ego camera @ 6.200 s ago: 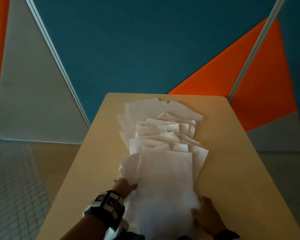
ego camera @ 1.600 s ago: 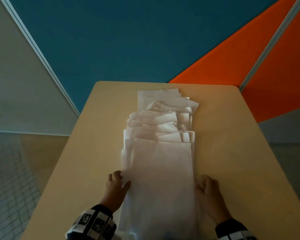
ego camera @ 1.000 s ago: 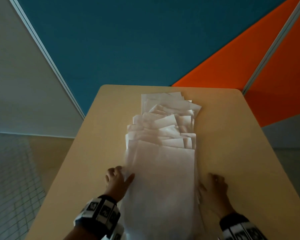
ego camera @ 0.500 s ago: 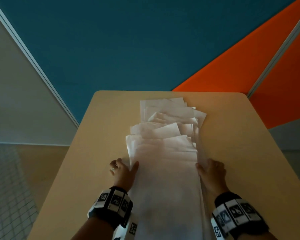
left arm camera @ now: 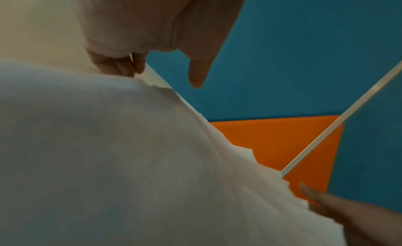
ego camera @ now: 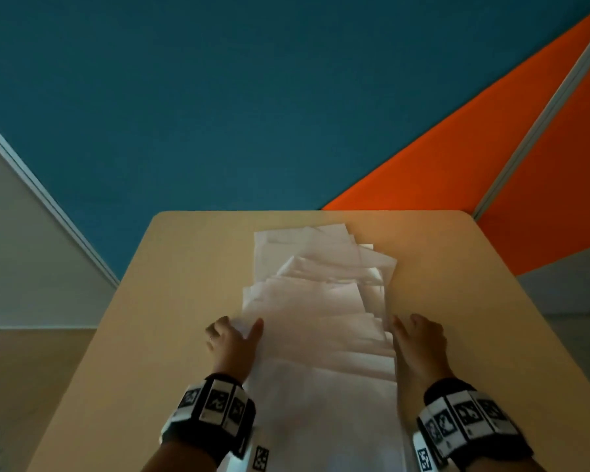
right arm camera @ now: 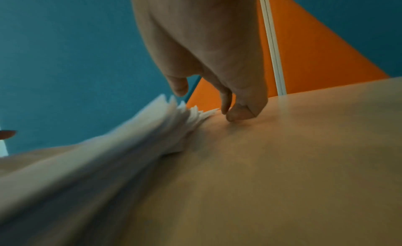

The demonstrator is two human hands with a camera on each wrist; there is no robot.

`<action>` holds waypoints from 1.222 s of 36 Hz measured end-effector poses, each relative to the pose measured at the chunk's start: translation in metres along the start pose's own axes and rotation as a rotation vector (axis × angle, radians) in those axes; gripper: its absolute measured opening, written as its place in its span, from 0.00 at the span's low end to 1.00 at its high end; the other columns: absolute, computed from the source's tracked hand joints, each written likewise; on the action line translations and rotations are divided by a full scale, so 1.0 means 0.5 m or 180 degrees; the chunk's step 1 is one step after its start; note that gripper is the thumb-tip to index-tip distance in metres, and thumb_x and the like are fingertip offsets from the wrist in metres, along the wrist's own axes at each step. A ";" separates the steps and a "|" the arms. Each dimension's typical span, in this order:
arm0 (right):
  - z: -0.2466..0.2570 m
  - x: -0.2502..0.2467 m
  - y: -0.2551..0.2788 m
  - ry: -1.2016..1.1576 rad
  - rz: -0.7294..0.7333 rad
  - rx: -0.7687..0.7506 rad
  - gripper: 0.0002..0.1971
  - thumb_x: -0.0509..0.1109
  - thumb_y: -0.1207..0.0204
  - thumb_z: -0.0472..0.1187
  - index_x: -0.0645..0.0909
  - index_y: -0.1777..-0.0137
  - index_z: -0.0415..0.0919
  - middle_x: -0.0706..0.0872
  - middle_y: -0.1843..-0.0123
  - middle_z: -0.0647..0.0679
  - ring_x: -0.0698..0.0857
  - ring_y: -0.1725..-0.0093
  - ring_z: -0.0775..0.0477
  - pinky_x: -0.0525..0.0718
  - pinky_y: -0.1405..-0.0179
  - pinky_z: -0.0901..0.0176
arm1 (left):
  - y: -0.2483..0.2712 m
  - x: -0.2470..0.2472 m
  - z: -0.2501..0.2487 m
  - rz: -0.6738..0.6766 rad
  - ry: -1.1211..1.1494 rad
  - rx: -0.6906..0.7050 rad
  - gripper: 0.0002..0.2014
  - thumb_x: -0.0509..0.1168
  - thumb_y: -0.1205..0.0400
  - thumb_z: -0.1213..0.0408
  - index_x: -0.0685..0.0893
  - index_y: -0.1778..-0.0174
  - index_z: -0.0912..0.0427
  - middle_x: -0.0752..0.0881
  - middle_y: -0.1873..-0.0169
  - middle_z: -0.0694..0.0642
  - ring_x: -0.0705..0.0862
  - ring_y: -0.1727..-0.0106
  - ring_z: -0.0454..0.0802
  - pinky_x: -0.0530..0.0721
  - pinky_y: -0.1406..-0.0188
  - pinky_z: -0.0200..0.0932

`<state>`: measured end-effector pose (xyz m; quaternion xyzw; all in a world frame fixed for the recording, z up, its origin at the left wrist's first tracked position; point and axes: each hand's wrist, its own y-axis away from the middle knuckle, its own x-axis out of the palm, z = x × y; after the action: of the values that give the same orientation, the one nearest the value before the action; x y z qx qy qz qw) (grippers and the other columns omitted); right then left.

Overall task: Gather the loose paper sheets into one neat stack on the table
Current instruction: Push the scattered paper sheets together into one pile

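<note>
Between the two hands a long run of white paper sheets (ego camera: pixel 321 335) lies down the middle of the tan worktop (ego camera: pixel 171 301), reaching from the near edge to well beyond the fingertips. The sheets overlap like shingles, their far corners fanned out at slightly different angles, so the edges are not flush.

The left hand (ego camera: pixel 234 342) rests against the left edge of the sheets, its thumb lying on top of the paper and its fingers curled down at the edge; the left wrist view shows those fingers (left arm camera: pixel 117 66) bent at the paper's border, but whether they pinch a sheet cannot be told. The right hand (ego camera: pixel 418 345) lies flat beside the right edge, fingers loosely extended and touching the side of the pile; in the right wrist view its fingertips (right arm camera: pixel 239 114) press down on the worktop just beside the fanned paper edges (right arm camera: pixel 174 122), grasping nothing.

Each wrist wears a black band with square printed markers (ego camera: pixel 215 407). Beyond the worktop's far edge stand blue (ego camera: pixel 252 97) and orange (ego camera: pixel 491 165) panels.
</note>
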<state>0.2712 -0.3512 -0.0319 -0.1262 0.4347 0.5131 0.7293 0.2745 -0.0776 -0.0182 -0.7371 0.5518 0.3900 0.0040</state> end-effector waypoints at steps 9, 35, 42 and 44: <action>0.068 0.038 -0.062 -0.0142 0.0183 0.0014 0.33 0.64 0.30 0.64 0.77 0.40 0.33 0.80 0.39 0.30 0.79 0.39 0.31 0.78 0.35 0.38 | -0.048 0.025 -0.067 0.0275 -0.0288 0.0080 0.36 0.64 0.23 0.49 0.63 0.25 0.68 0.59 0.23 0.72 0.56 0.21 0.68 0.54 0.20 0.57; 0.018 -0.052 0.071 -0.0251 0.0473 -0.0149 0.21 0.63 0.21 0.43 0.77 0.43 0.20 0.83 0.42 0.23 0.81 0.43 0.27 0.78 0.40 0.41 | 0.026 -0.071 0.032 0.0203 -0.0064 0.0267 0.26 0.69 0.23 0.62 0.72 0.33 0.73 0.68 0.32 0.72 0.71 0.31 0.67 0.69 0.26 0.55; -0.065 -0.013 0.213 -0.0230 0.0651 -0.0177 0.16 0.69 0.24 0.38 0.78 0.42 0.27 0.81 0.43 0.32 0.81 0.41 0.32 0.74 0.48 0.54 | 0.169 -0.063 0.144 0.0457 -0.0332 0.0573 0.20 0.69 0.24 0.64 0.75 0.40 0.71 0.68 0.43 0.58 0.76 0.49 0.54 0.78 0.34 0.51; -0.061 0.007 0.219 -0.0170 0.0834 -0.0351 0.20 0.68 0.23 0.43 0.75 0.35 0.33 0.79 0.40 0.37 0.79 0.38 0.37 0.72 0.43 0.58 | 0.178 -0.054 0.128 0.0626 -0.0331 0.0610 0.22 0.66 0.22 0.61 0.73 0.36 0.70 0.68 0.36 0.63 0.77 0.45 0.54 0.75 0.36 0.45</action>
<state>0.1623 -0.3198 -0.0238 -0.0945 0.3991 0.6301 0.6593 0.1631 -0.0626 -0.0093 -0.6545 0.6551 0.3717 0.0648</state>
